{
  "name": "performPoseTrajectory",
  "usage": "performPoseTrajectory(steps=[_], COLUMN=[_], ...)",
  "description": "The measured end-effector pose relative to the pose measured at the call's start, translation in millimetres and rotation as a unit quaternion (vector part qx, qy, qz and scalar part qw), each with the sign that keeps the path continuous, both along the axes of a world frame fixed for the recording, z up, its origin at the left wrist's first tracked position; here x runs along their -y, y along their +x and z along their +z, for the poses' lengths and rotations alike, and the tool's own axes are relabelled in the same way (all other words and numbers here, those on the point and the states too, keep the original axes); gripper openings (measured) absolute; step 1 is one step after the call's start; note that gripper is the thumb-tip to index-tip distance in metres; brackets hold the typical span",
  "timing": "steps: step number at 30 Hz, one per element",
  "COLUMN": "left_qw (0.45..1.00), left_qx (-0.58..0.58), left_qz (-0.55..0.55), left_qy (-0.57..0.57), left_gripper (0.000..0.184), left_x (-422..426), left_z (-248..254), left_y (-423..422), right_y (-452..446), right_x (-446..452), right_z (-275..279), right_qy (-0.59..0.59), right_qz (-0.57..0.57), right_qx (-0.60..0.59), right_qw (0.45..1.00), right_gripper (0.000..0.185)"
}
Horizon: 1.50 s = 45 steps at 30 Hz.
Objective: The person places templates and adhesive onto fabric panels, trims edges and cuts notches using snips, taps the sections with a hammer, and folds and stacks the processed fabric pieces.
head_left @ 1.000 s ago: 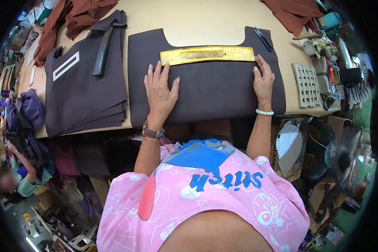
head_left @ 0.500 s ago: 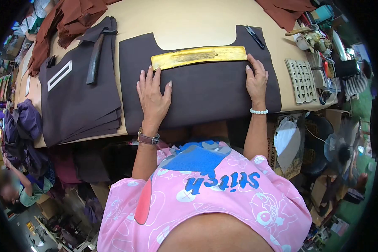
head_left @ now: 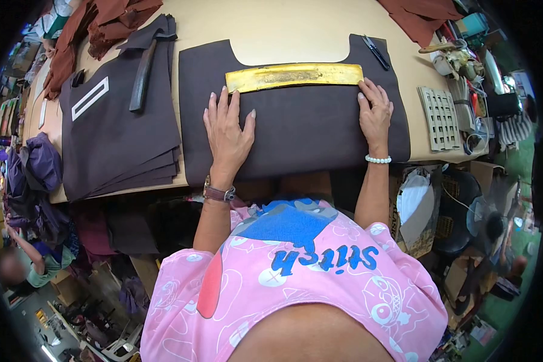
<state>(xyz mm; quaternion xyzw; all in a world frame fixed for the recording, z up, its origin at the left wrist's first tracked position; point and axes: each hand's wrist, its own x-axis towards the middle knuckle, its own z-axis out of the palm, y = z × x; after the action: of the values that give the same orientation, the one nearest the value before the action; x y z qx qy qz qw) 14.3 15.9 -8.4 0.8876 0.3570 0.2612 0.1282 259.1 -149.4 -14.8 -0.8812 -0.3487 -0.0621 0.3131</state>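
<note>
A dark brown fabric piece (head_left: pixel 295 133) with a wide cut-out in its far edge lies flat on the table in front of me. Across it, just below the cut-out, rests a long, slightly curved yellow strip (head_left: pixel 277 75) with a worn brownish middle. My left hand (head_left: pixel 229 133) lies on the fabric with fingers spread, its fingertips at the strip's lower left corner. At the strip's right end, my right hand (head_left: pixel 377 117) touches it with the fingertips, fingers loosely bent and thumb apart. Dark snips (head_left: pixel 376 53) lie on the fabric's upper right part.
On the left sits a stack of dark fabric pieces (head_left: pixel 120 139), bearing a white rectangular frame (head_left: pixel 90 98) and a dark bar-shaped tool (head_left: pixel 142 78). A beige grid tray (head_left: pixel 438 119) stands at the right edge. Rust-brown cloth (head_left: pixel 108 27) lies at the back left.
The whole view has shifted slightly right and up. Both hands and the yellow strip keep nearly the same place on the fabric.
</note>
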Motion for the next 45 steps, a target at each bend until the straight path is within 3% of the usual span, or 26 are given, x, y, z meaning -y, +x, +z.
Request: performPoseTrajectory(steps=[7, 12, 16, 20, 22, 25, 29, 36, 43, 45], left_qw=[1.0, 0.99, 0.98, 0.969, 0.963, 0.96, 0.958, 0.966, 0.967, 0.967], left_qx=[-0.014, -0.113, -0.169, -0.191, -0.193, -0.206, -0.232, -0.208, -0.212, -0.211], left_qz=[0.003, 0.011, -0.018, -0.042, -0.044, -0.035, -0.024, -0.005, -0.01, -0.008], left_qy=[0.007, 0.082, 0.101, 0.152, 0.181, 0.186, 0.164, 0.151, 0.138, 0.144], left_gripper=[0.048, 0.043, 0.034, 0.032, 0.031, 0.03, 0.028, 0.03, 0.03, 0.03], left_x=[0.0, 3.0, -9.2, -12.6, -11.6, -9.4, -8.4, -5.2, -6.5, -6.9], left_z=[1.4, 16.2, 23.5, 34.7, 33.3, 31.6, 35.3, 31.4, 33.0, 32.4], left_y=[0.5, 7.0, 15.1, 27.3, 26.8, 32.8, 38.2, 38.6, 39.0, 38.6], right_y=[-1.7, -10.2, 0.0, 41.6, 65.2, 69.0, 116.6, 149.7, 167.5, 188.4], right_x=[-3.0, -11.4, -13.5, 22.1, 64.9, 113.1, 113.7, 72.2, 82.0, 93.5], right_z=[0.7, 18.3, 29.2, 32.4, 19.9, 35.5, 41.4, 26.6, 43.9, 40.4], right_qy=[0.007, -0.079, -0.089, 0.088, 0.052, 0.015, -0.007, -0.15, -0.073, -0.001], right_qz=[0.004, 0.008, 0.025, 0.01, -0.113, -0.241, -0.192, -0.272, -0.208, -0.146], right_qx=[0.028, 0.182, 0.145, 0.084, 0.19, 0.188, 0.135, 0.142, -0.014, -0.137], right_qw=[1.0, 0.98, 0.985, 0.992, 0.974, 0.952, 0.972, 0.94, 0.975, 0.98], right_gripper=[0.028, 0.025, 0.023, 0.017, 0.014, 0.017, 0.021, 0.026, 0.024, 0.025])
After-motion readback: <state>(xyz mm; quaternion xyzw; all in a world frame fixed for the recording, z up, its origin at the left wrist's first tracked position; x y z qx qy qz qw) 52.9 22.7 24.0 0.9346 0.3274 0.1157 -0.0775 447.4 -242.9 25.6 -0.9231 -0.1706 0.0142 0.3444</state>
